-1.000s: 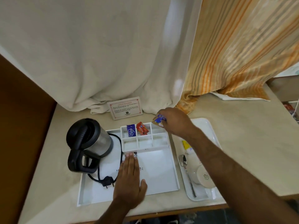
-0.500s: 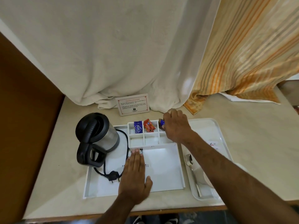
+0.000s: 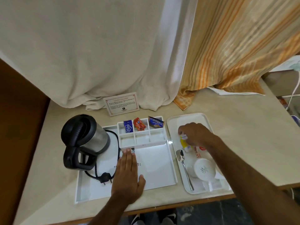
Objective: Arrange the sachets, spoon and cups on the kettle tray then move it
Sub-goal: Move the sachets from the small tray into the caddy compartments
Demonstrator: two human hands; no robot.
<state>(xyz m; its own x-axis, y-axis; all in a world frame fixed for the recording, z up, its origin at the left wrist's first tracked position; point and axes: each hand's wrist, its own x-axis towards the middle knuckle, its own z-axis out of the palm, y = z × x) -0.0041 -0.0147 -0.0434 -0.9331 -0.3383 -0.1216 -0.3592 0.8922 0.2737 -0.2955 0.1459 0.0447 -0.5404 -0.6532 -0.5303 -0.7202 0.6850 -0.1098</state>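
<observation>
Right hand (image 3: 194,134) has left the compartments, now pinching a half-hidden sachet (image 3: 184,142); left hand (image 3: 128,174) flat (fingers spread).

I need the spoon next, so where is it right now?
The spoon lies on the smaller white tray to the right of the kettle tray, along its left edge, just left of the upturned cup.

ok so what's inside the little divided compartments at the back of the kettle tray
The back row holds three sachets: a blue one on the left, a red one in the middle, a Tetley one on the right. The front row looks empty; nothing covers it.
</observation>
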